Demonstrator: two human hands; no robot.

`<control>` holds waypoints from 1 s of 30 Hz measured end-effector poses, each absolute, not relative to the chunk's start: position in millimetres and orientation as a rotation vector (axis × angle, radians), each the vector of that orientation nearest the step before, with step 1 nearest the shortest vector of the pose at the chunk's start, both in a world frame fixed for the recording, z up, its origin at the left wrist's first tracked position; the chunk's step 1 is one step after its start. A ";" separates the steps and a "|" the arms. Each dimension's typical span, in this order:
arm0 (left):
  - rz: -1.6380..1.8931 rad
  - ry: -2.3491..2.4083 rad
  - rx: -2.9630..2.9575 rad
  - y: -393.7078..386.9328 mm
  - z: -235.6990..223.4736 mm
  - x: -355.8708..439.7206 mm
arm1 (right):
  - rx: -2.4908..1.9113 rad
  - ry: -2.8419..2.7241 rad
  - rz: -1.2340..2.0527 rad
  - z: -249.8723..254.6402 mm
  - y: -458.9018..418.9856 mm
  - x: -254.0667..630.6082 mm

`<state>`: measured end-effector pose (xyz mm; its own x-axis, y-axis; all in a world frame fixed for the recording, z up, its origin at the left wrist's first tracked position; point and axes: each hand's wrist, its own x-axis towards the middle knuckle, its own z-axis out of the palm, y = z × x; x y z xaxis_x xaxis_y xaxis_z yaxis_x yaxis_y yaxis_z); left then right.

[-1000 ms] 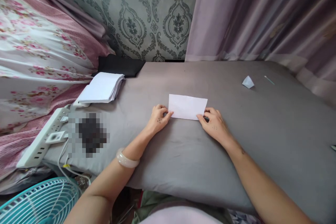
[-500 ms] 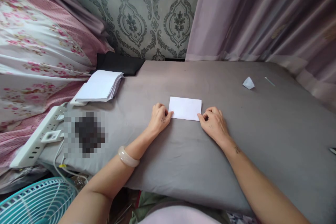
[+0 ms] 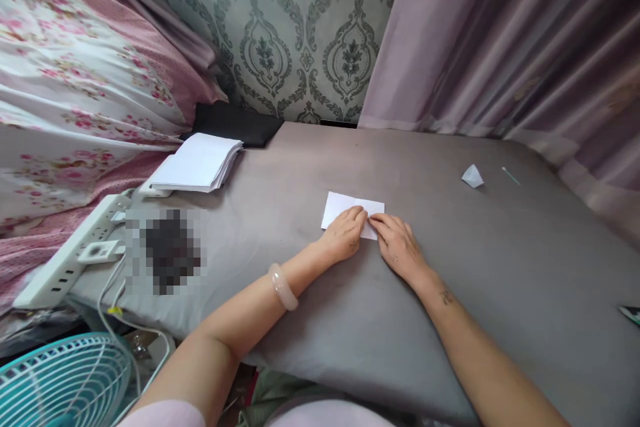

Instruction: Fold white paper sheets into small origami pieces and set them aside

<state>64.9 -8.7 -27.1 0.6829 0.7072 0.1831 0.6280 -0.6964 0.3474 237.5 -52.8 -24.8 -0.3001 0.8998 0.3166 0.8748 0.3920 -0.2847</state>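
Observation:
A small folded white paper (image 3: 345, 203) lies on the grey padded surface (image 3: 450, 267) in front of me. My left hand (image 3: 344, 239) rests on its near edge, fingers stretched forward and lying on the sheet. My right hand (image 3: 397, 248) comes in from the right, its fingers flat and extended, the tips meeting the left hand's at the middle of the paper's near edge. Both hands press on the paper and neither lifts it. A pale bangle (image 3: 283, 285) sits on my left wrist.
A stack of white sheets (image 3: 197, 163) lies at the back left beside a black cloth (image 3: 235, 125). A small folded paper shape (image 3: 472, 176) and a thin stick (image 3: 511, 175) lie far right. A white power strip (image 3: 70, 257) and a teal fan (image 3: 60, 380) are at the left.
Both hands slid from the paper's two near corners inward to meet at its middle. The paper now looks narrower than a second ago. The camera has tilted slightly.

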 end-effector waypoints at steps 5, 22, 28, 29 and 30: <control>0.437 1.420 2.478 -7.2 -40.7 47.9 | -1.542 -2.289 0.089 -22.2 -51.8 239.8; 0.609 0.995 2.727 -3.6 -11.1 30.2 | -1.599 -2.155 0.181 -21.9 -49.9 235.5; 0.501 0.916 2.726 -4.7 -12.2 30.8 | -1.487 -1.982 0.321 -34.5 -44.8 241.8; 0.480 0.900 2.757 -5.0 -11.2 30.8 | -1.468 -1.921 0.350 -34.3 -43.9 241.4; 0.473 0.886 2.776 -5.6 -9.6 31.1 | -1.451 -1.839 0.374 -32.8 -43.1 240.9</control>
<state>31.1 -5.6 -9.6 0.7707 0.5895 0.2420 0.5291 -0.8036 0.2725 240.9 -43.1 -32.8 -0.0752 0.9245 0.3738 0.7052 0.3143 -0.6355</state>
